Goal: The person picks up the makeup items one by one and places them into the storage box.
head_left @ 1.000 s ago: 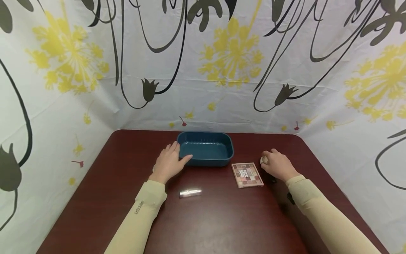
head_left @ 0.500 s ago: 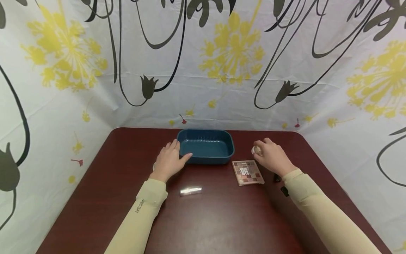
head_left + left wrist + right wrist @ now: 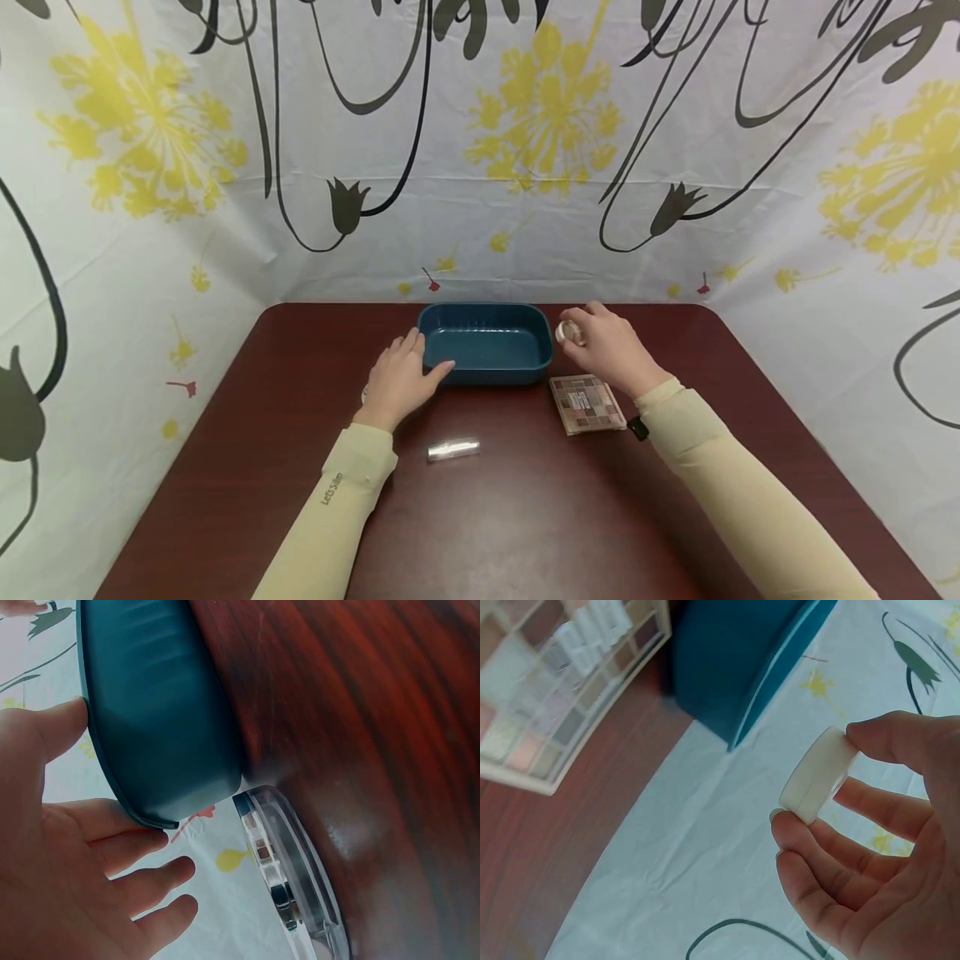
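Observation:
My right hand [image 3: 611, 346] holds a small white round thing [image 3: 819, 774], shaped like a short cylinder, between thumb and fingertips. It is off the table, just right of the dark teal rectangular tub [image 3: 484, 375]; its exact kind is unclear. My left hand [image 3: 397, 379] lies at the tub's left front corner, fingers extended. In the left wrist view, the thumb and index finger touch the tub's rim. Close to that hand is a clear round plastic case [image 3: 292, 874] with small parts inside; the hand mostly covers it in the head view.
A makeup palette [image 3: 587, 404] with coloured squares lies in front of the tub, below the right hand. A shiny silver tube [image 3: 453, 450] lies nearer on the dark red table [image 3: 495, 525]. Patterned white cloth [image 3: 450, 150] surrounds the far side and both sides.
My right hand has lifted the white round thing and carried it left and away from me, towards the tub. The left hand stays at the tub's corner.

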`<state>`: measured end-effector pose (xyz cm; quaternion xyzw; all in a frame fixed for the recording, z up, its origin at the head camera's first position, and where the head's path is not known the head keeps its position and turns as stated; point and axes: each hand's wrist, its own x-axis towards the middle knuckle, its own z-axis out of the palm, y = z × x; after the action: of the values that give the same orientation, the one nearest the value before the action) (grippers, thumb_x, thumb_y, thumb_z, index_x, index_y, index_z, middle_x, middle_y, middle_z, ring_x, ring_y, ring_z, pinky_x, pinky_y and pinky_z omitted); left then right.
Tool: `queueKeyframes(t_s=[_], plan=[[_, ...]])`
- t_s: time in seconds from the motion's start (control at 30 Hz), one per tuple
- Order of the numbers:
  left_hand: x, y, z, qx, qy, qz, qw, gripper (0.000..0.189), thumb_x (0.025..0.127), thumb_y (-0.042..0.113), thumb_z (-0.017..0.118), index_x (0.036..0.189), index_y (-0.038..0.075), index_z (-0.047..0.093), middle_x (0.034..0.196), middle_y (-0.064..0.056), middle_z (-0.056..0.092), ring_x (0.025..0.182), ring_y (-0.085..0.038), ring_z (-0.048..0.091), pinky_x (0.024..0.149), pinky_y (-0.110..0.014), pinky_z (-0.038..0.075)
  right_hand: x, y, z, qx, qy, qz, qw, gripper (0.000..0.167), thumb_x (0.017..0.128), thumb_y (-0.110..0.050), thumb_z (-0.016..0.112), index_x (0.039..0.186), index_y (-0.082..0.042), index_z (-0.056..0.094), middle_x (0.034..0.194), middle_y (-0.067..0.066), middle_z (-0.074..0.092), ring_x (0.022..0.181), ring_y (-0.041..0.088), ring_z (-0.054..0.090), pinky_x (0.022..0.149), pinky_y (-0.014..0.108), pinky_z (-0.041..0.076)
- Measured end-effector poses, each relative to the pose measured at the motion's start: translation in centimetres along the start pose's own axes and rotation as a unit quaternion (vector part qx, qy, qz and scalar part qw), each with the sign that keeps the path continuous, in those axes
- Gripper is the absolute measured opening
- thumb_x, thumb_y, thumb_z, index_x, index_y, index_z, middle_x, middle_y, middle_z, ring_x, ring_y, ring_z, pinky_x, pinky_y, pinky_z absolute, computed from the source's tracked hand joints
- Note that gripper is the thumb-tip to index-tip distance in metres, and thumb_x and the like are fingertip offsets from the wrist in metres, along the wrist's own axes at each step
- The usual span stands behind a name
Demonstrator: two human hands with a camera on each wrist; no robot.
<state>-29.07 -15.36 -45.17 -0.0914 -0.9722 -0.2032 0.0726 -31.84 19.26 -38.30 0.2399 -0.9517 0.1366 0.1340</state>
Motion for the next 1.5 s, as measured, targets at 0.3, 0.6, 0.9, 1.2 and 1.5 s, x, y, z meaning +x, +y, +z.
queueKeyframes(t_s=[0.3, 0.6, 0.9, 1.2, 1.5], plan=[[0.0, -0.1, 0.4, 0.006, -0.004, -0.004, 1.0000, 0.088, 0.096, 0.064, 0.052, 0.154, -0.001, 0.037, 0.161, -0.019, 0.031, 0.145, -0.041, 0.031, 0.118, -0.052, 0.025, 2.0, -0.9, 1.1, 0.010, -0.006, -0.013, 0.9998, 0.034, 0.094, -0.024, 0.068, 0.125, -0.012, 0.067, 0.107, 0.010, 0.057, 0.072, 0.021, 0.056, 0.064, 0.039, 0.051], [0.0, -0.1, 0.4, 0.010, 0.005, -0.002, 0.9999, 0.087, 0.096, 0.064, 0.053, 0.153, 0.000, 0.040, 0.160, -0.018, 0.033, 0.144, -0.041, 0.035, 0.117, -0.052, 0.027, 3.6, -1.1, 2.7, 0.009, -0.033, -0.041, 0.9986, 0.039, 0.092, -0.021, 0.072, 0.129, -0.010, 0.065, 0.111, 0.012, 0.056, 0.080, 0.025, 0.060, 0.071, 0.042, 0.054], [0.1, -0.1, 0.1, 0.011, 0.013, 0.000, 0.9999, 0.087, 0.095, 0.064, 0.054, 0.152, -0.001, 0.041, 0.159, -0.018, 0.035, 0.142, -0.042, 0.037, 0.116, -0.052, 0.029, 5.3, -1.2, 4.3, -0.026, -0.049, -0.090, 0.9944, 0.042, 0.089, -0.019, 0.077, 0.128, -0.009, 0.067, 0.111, 0.014, 0.057, 0.082, 0.026, 0.063, 0.072, 0.042, 0.056], [0.2, -0.1, 0.2, 0.009, 0.010, -0.001, 0.9999, 0.089, 0.095, 0.066, 0.054, 0.152, 0.000, 0.041, 0.160, -0.017, 0.034, 0.143, -0.040, 0.036, 0.116, -0.051, 0.029, 6.4, -0.9, 5.7, -0.064, -0.064, -0.131, 0.9872, 0.039, 0.087, -0.018, 0.079, 0.124, -0.011, 0.070, 0.106, 0.013, 0.059, 0.073, 0.022, 0.063, 0.065, 0.039, 0.056], [0.3, -0.2, 0.2, 0.012, 0.015, 0.001, 0.9998, 0.087, 0.095, 0.065, 0.055, 0.152, 0.000, 0.042, 0.159, -0.017, 0.035, 0.145, -0.039, 0.034, 0.116, -0.051, 0.029, 7.3, -0.5, 7.0, -0.078, -0.080, -0.138, 0.9842, 0.039, 0.087, -0.018, 0.080, 0.123, -0.009, 0.071, 0.106, 0.014, 0.061, 0.068, 0.021, 0.063, 0.063, 0.040, 0.057]])
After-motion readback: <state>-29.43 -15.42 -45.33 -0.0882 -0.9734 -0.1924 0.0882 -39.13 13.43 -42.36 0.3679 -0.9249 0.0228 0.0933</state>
